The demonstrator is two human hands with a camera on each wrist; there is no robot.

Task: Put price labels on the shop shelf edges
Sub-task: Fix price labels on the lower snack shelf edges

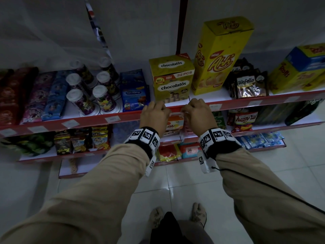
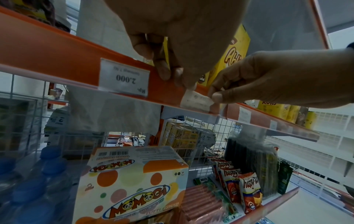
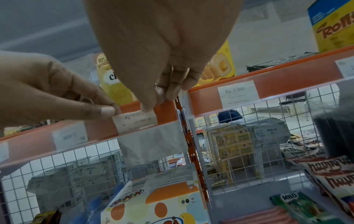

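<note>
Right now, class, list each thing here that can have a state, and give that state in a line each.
New price label: partly slid into the shelf edge strip, pinched at both ends.
Left hand: pinches the label's left end.
Right hand: pinches the label's right end.
Rp 2.000 label: fully seated in the shelf edge strip.
Chocolatos box: upright, closed.
Momogi box: closed.
</note>
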